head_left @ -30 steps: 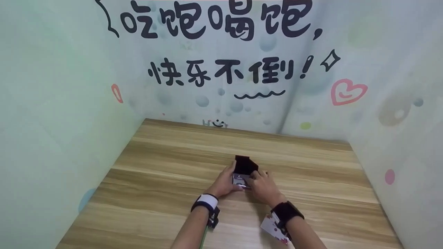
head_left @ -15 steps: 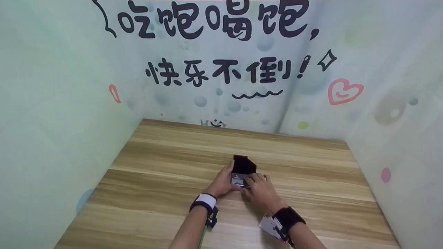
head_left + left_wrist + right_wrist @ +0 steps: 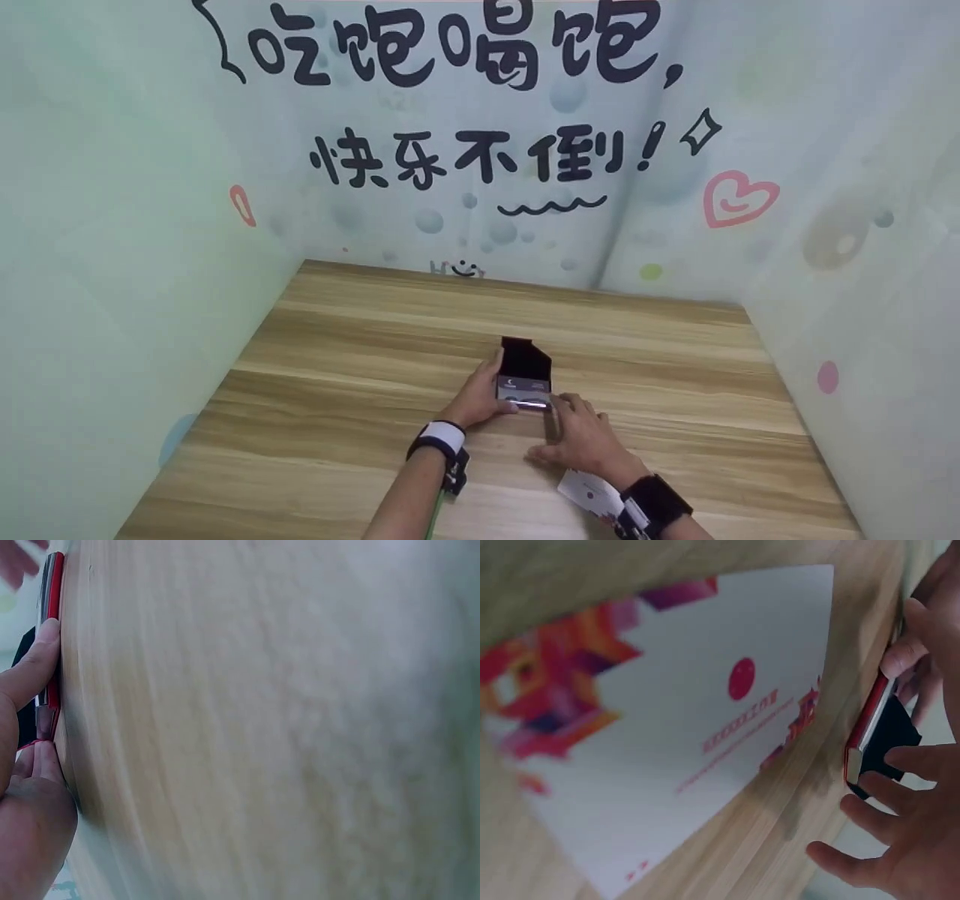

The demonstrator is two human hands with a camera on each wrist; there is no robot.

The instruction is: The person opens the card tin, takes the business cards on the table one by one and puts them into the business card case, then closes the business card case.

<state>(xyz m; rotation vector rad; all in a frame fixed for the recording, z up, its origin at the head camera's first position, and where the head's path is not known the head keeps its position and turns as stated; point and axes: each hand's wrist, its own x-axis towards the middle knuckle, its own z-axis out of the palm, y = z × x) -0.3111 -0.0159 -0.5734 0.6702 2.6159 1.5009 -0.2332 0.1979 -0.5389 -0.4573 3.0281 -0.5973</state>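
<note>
A small card case (image 3: 523,384) lies on the table with its black lid (image 3: 526,358) raised. A grey card with a pale crescent print shows inside it. My left hand (image 3: 477,396) grips the case along its left side, the thumb (image 3: 46,634) pressing the near edge. In the left wrist view, the case's red edge (image 3: 54,585) shows beside a shiny metal rim. My right hand (image 3: 589,441) hovers near the case's right front corner, fingers spread, holding nothing. Beneath the right wrist lies a white printed card (image 3: 682,690) with red and purple shapes.
The wood-grain tabletop (image 3: 360,337) is bounded by a lettered fabric backdrop (image 3: 420,225) behind and pale walls at both sides. Each wrist wears a dark strap (image 3: 656,506) with a small camera.
My right hand has drawn back from inside the case toward the near right, and its fingers have spread. The left hand keeps its grip. The view has shifted slightly.
</note>
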